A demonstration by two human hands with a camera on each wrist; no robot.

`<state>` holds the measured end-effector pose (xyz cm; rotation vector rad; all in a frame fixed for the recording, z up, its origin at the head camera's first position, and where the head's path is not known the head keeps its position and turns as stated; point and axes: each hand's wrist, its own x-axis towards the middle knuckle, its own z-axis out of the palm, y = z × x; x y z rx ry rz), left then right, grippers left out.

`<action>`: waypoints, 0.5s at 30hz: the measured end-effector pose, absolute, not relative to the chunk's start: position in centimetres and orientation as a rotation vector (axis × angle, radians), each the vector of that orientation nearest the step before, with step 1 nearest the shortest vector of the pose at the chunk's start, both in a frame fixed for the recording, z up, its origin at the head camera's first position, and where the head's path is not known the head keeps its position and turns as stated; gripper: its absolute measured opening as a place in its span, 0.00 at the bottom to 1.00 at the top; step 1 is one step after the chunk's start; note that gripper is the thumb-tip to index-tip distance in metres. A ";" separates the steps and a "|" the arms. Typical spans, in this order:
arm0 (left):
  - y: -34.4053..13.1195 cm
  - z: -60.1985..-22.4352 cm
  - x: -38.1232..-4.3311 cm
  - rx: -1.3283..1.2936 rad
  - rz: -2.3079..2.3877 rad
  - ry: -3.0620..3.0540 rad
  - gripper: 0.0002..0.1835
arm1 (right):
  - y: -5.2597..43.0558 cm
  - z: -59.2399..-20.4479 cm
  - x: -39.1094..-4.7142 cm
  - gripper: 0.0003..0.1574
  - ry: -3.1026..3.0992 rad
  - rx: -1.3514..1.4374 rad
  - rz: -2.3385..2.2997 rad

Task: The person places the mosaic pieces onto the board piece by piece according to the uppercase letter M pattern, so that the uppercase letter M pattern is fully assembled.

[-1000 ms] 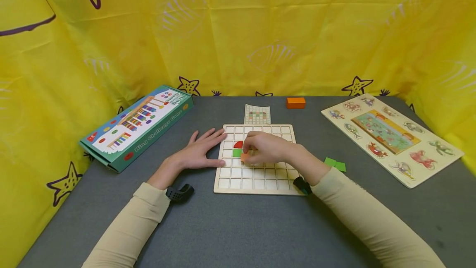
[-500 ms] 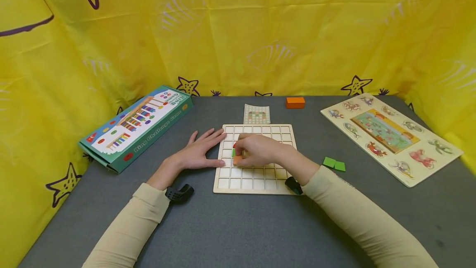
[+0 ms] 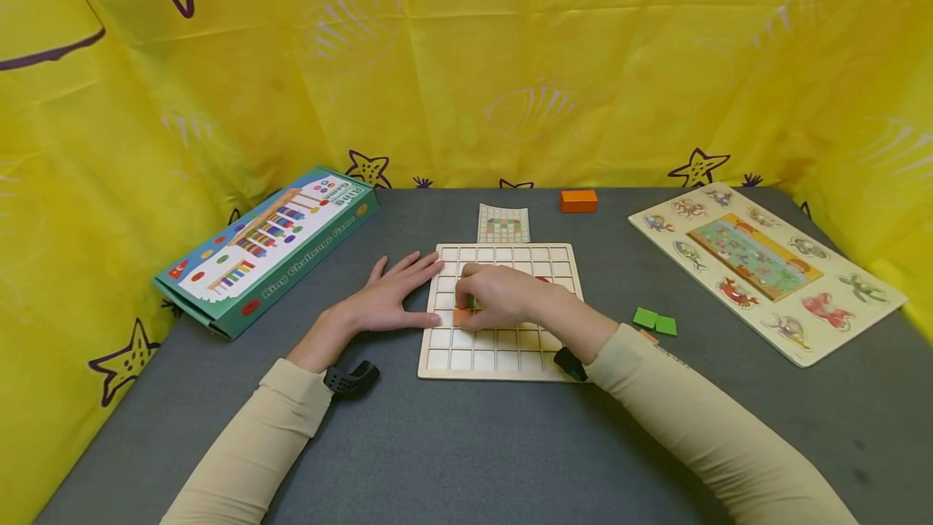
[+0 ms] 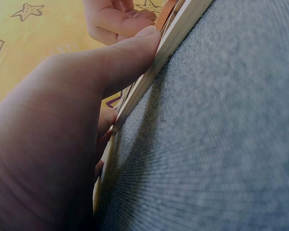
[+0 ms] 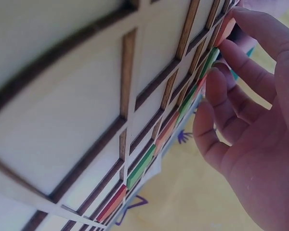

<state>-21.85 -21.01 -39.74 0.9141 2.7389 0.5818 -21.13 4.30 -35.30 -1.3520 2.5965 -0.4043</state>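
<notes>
In the head view my right hand [image 3: 499, 296] is over a wooden grid board [image 3: 474, 360], thumb and fingers pinching an orange square tile [image 3: 462, 317] at the board's left part. The right wrist view shows that tile [image 5: 226, 28] at the fingertips, with a green tile [image 5: 210, 62] beside it. Farther along the grid lie another green tile [image 5: 141, 166] and a red tile [image 5: 111, 203]. Spread wide, my left hand [image 3: 386, 298] touches the board's left edge; its thumb [image 4: 135, 55] lies on the rim in the left wrist view. My right hand hides several cells.
A card with a printed grid pattern [image 3: 503, 225] touches the board's far edge. Two green tiles [image 3: 645, 317] and an orange tile [image 3: 648, 337] lie right of it. An orange block [image 3: 579, 202], a sea-animal puzzle [image 3: 802, 353] and a game box [image 3: 306, 274] stand around.
My right hand has shifted left across the board, carrying the orange tile. An orange tile by the green ones has come into view beside my sleeve. My left hand has stayed put.
</notes>
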 end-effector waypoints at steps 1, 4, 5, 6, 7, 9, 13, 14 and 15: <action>-21.0 -39.7 -21.8 0.915 0.582 2.739 0.52 | 4.3 -35.3 -21.1 0.10 2.597 -1.357 -0.405; -21.0 -39.7 -21.8 0.913 0.580 2.740 0.52 | 4.4 -35.3 -21.2 0.10 2.602 -1.368 -0.405; -21.0 -39.7 -21.8 0.913 0.581 2.740 0.52 | 4.4 -35.3 -21.1 0.10 2.604 -1.369 -0.405; -21.0 -39.6 -21.8 0.911 0.581 2.740 0.52 | 4.4 -35.3 -21.1 0.10 2.607 -1.369 -0.402; -21.0 -39.6 -21.8 0.910 0.581 2.740 0.52 | 4.4 -35.3 -21.1 0.10 2.609 -1.366 -0.400; -21.0 -39.6 -21.8 0.909 0.580 2.740 0.52 | 4.3 -35.3 -21.1 0.10 2.616 -1.354 -0.393; -20.9 -39.7 -21.8 0.904 0.579 2.736 0.52 | 4.3 -35.3 -21.1 0.10 2.623 -1.322 -0.380; -20.9 -39.7 -21.8 0.904 0.581 2.735 0.52 | 4.3 -35.2 -21.1 0.10 2.625 -1.312 -0.378; -20.9 -39.7 -21.8 0.902 0.581 2.734 0.52 | 4.3 -35.2 -21.1 0.10 2.625 -1.305 -0.380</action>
